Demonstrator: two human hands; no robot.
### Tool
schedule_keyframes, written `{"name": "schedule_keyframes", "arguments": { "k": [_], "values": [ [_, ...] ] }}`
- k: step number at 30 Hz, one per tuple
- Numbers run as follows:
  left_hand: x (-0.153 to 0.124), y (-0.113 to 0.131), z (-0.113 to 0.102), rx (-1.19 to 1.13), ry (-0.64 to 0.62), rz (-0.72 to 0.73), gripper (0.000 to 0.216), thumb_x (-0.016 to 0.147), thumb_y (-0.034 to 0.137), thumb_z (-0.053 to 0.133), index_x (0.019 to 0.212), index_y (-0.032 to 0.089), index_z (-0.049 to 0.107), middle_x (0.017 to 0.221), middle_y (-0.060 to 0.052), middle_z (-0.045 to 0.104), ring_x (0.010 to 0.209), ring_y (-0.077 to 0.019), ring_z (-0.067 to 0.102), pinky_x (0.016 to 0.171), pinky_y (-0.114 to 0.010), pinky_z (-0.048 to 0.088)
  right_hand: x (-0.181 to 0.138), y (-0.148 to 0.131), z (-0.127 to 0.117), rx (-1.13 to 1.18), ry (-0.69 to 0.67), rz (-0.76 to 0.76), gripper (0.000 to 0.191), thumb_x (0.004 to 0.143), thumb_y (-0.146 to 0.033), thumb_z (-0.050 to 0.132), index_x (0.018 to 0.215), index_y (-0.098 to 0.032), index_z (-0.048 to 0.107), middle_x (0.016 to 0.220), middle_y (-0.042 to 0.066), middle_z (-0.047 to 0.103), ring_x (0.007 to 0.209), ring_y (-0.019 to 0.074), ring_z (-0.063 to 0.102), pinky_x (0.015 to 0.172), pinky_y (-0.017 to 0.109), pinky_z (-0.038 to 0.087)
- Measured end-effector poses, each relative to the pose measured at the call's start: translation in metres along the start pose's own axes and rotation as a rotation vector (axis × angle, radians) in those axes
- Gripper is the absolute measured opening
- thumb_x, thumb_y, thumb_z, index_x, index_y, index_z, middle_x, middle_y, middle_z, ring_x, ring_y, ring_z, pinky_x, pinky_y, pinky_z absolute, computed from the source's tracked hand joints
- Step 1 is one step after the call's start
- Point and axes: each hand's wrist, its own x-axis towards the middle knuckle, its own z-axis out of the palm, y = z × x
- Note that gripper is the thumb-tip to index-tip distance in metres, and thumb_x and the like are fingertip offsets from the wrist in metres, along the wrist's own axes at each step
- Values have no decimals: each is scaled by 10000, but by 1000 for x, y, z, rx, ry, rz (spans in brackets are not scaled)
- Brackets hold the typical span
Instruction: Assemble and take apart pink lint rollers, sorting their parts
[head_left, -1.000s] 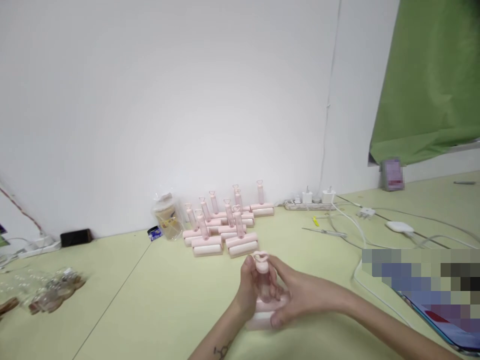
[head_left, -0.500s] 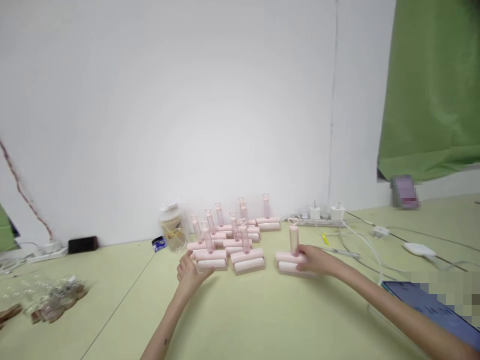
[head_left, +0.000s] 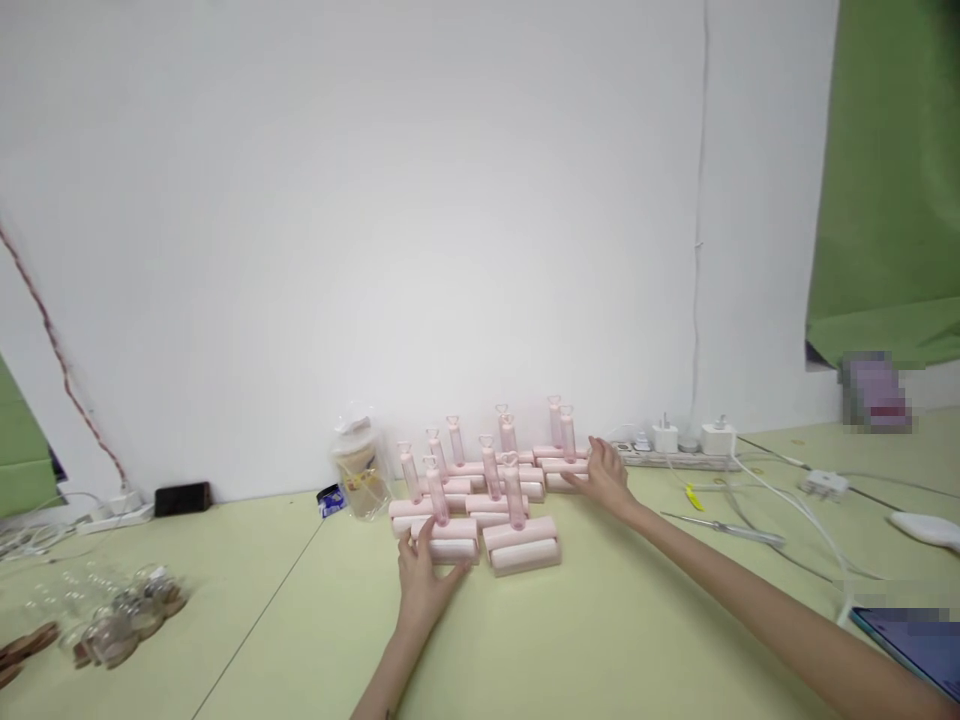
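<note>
Bagged cup (head_left: 364, 480) approx 8 o'clock. L hand (head_left: 421, 582), 6–7 o'clock, open, fingers spread round L end of front pink lint roller (head_left: 454, 547). R hand (head_left: 609, 482), 4 o'clock, gripping R end of upright-hdl lint roller (head_left: 568, 438) on tbl (head_left: 637, 640); pwr strip (head_left: 679, 461) just R.

A white wall (head_left: 480, 200) filled 12 o'clock, green cloth (head_left: 892, 200) hanging toward 2. On the table (head_left: 300, 610), a slender pointed tool (head_left: 739, 531) lay toward 4, near a power strip (head_left: 679, 461); toward 8 stood a plastic-wrapped cup (head_left: 364, 475) beside a small blue item (head_left: 330, 500).
</note>
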Motion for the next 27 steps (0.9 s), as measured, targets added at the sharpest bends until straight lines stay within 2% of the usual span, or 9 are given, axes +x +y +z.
{"name": "schedule_keyframes", "arguments": {
  "k": [3, 7, 10, 14, 17, 20, 23, 24, 27],
  "values": [
    [-1, 3, 1, -4, -30, 25, 569, 616, 337, 614, 1147, 236, 436, 1123, -94, 325, 1165, -300, 329, 953, -453, 305, -24, -27, -1, 92, -83, -171, 478, 834, -378, 416, 1249, -163, 315, 1283, 140, 371, 1175, 282, 346, 935, 418, 299],
    [-8, 15, 5, -13, -41, 51, 518, 647, 307, 592, 1142, 245, 451, 1082, -78, 336, 1129, -290, 358, 944, -431, 313, -58, -46, -4, 149, -294, -328, 483, 600, -399, 651, 1025, -229, 498, 1047, 43, 549, 947, 247, 518, 752, 315, 429],
    [-17, 34, 12, 9, -106, 60, 486, 661, 307, 589, 1127, 257, 459, 1088, -76, 336, 1090, -284, 396, 881, -394, 371, -71, -34, -11, 122, -341, -290, 361, 578, -303, 650, 910, -230, 528, 951, 39, 567, 905, 244, 516, 713, 304, 424],
    [-20, 67, 31, 151, -178, 66, 456, 666, 340, 593, 1099, 271, 468, 1111, -88, 357, 1020, -283, 451, 754, -336, 417, -67, 3, -25, 61, -314, -168, 335, 588, -284, 617, 900, -220, 514, 955, 69, 557, 920, 278, 493, 689, 328, 415],
    [-15, 87, 52, 205, -188, 61, 501, 655, 358, 603, 1121, 249, 455, 1109, -102, 392, 1003, -291, 464, 795, -350, 384, -53, 24, -24, 24, -242, -70, 327, 599, -262, 589, 910, -201, 506, 978, 93, 540, 934, 290, 482, 728, 355, 405],
    [-8, 95, 63, 191, -168, 69, 682, 604, 405, 634, 1193, 171, 382, 1144, -144, 403, 1042, -321, 432, 850, -385, 349, -39, 32, -13, 32, -151, -11, 351, 611, -245, 577, 950, -192, 500, 994, 92, 529, 968, 280, 474, 800, 364, 386],
    [7, 81, 47, 11, -9, 105, 728, 550, 469, 647, 1143, 124, 402, 1123, -148, 459, 1070, -327, 414, 913, -403, 311, -32, 33, 2, 81, -23, 38, 495, 622, -252, 583, 1087, -166, 437, 1137, 123, 463, 1093, 294, 398, 884, 385, 344],
    [15, 72, 35, -95, 90, 97, 653, 561, 487, 630, 1081, 139, 441, 1086, -132, 491, 1076, -317, 415, 935, -398, 299, -30, 33, 6, 102, 37, 64, 562, 639, -266, 577, 1153, -149, 381, 1212, 145, 401, 1153, 304, 337, 918, 403, 314],
    [51, 35, -11, -135, 262, -34, 573, 690, 520, 459, 1085, 110, 396, 1110, -180, 450, 1095, -335, 391, 937, -457, 282, -22, 37, 10, 171, 202, 152, 629, 746, -301, 497, 1274, -115, 209, 1323, 183, 246, 1239, 297, 209, 971, 435, 252]
  ]
}}
